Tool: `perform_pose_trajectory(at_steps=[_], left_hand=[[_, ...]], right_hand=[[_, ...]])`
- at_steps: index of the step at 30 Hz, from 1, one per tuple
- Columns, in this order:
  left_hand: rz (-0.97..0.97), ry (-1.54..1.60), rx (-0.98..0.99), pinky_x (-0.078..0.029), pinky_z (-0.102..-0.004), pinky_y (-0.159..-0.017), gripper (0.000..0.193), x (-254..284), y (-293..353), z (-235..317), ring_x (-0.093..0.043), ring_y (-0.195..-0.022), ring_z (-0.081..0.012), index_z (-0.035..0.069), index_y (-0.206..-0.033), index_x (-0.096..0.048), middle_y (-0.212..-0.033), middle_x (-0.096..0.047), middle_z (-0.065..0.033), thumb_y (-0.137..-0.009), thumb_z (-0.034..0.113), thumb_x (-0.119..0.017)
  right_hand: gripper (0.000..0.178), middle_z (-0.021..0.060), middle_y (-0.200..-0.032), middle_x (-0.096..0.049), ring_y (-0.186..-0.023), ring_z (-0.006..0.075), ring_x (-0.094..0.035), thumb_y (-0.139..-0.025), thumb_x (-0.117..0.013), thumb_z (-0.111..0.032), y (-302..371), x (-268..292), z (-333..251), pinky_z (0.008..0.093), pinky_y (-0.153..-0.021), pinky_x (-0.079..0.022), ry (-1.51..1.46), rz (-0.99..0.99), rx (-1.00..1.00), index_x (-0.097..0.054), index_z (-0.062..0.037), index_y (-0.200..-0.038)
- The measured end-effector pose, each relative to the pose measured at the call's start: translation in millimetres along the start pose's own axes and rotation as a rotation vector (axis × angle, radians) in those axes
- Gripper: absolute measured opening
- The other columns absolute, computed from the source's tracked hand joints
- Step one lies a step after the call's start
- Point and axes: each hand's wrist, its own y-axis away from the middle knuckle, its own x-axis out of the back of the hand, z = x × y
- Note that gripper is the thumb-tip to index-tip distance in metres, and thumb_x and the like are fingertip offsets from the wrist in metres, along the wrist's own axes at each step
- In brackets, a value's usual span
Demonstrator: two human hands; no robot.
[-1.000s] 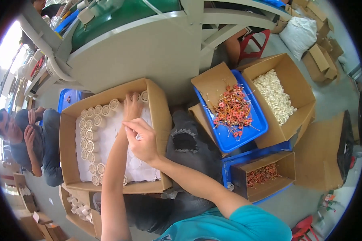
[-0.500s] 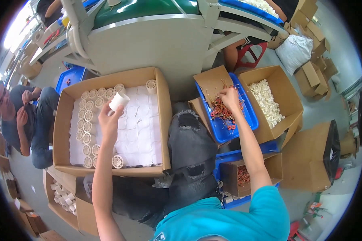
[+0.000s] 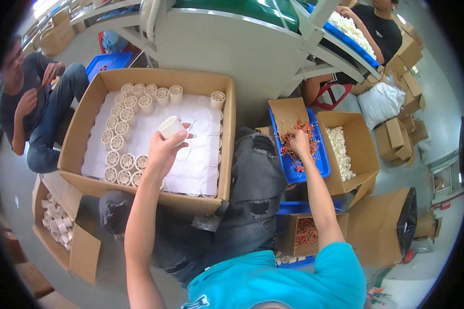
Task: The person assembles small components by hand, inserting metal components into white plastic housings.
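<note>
My left hand [image 3: 164,149] is closed around a white plastic cup-shaped part [image 3: 170,126], its wide mouth tilted up. It is held over a large cardboard box [image 3: 144,186], where similar round white parts [image 3: 117,143] stand in rows on a white paper layer [image 3: 188,167]. My right hand [image 3: 299,143] reaches into a blue tray [image 3: 320,158] and pinches at a heap of small red parts with thin wire leads [image 3: 300,127]. The fingertips are partly hidden, so what they grip cannot be made out.
Right of the tray stands a carton [image 3: 368,154] of small white pieces [image 3: 340,154]. A smaller box [image 3: 286,239] with red parts sits nearer me. At left is a carton of white cylinders [image 3: 56,219]. A seated person [image 3: 33,98] works at left; a machine frame [image 3: 216,56] stands ahead.
My view has shifted, so the large box sits higher and further right. The white part in my left hand has tipped, showing more of its mouth. My right hand stays at the red parts.
</note>
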Motion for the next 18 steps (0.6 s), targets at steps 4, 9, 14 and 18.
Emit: perform_pose_trajectory(at_steps=[4, 9, 14, 18], left_hand=[[0.012, -0.037, 0.013, -0.052, -0.0284, -0.072, 0.045, 8, -1, -2, -0.064, -0.088, -0.0173, 0.001, -0.122, -0.052, -0.100, -0.064, -0.0090, -0.083, 0.012, -0.074], [0.059, -0.065, -0.025, -0.051, -0.0280, -0.071, 0.049, 8, -2, -12, -0.062, -0.084, -0.0145, 0.002, -0.122, -0.053, -0.096, -0.064, -0.0049, -0.081, 0.013, -0.077], [0.002, -0.262, -0.119, -0.051, -0.0319, -0.078, 0.040, 7, -1, -15, -0.062, -0.091, -0.0166, 0.005, -0.108, -0.058, -0.100, -0.064, -0.0053, -0.075, 0.013, -0.079], [-0.199, -0.795, -0.663, -0.042, -0.0431, -0.101, 0.041, -7, 7, -9, -0.050, -0.124, -0.0300, 0.008, -0.100, -0.061, -0.136, -0.052, -0.0168, -0.065, 0.010, -0.080]], right_hand=[[0.018, 0.0238, -0.089, -0.070, -0.088, 0.0373, -0.069, -0.075, -0.067, -0.008, 2, 1, 3, 0.0442, -0.082, -0.053, -0.102, 0.102, -0.025, -0.075, -0.0038, -0.091], [0.018, 0.0170, -0.083, -0.070, -0.078, 0.0268, -0.070, -0.077, -0.070, -0.005, 3, 41, 3, 0.0374, -0.073, -0.054, -0.265, 0.477, -0.093, -0.073, -0.0004, -0.095], [0.019, 0.0120, -0.084, -0.070, -0.072, 0.0183, -0.068, -0.084, -0.067, -0.003, 6, 83, -37, 0.0293, -0.065, -0.054, -0.682, 0.740, -0.034, -0.070, 0.0042, -0.101], [0.022, 0.0120, -0.084, -0.069, -0.066, 0.0150, -0.065, -0.087, -0.066, -0.003, 38, 93, -156, 0.0263, -0.061, -0.053, -1.085, -0.004, 0.052, -0.067, 0.0086, -0.105]])
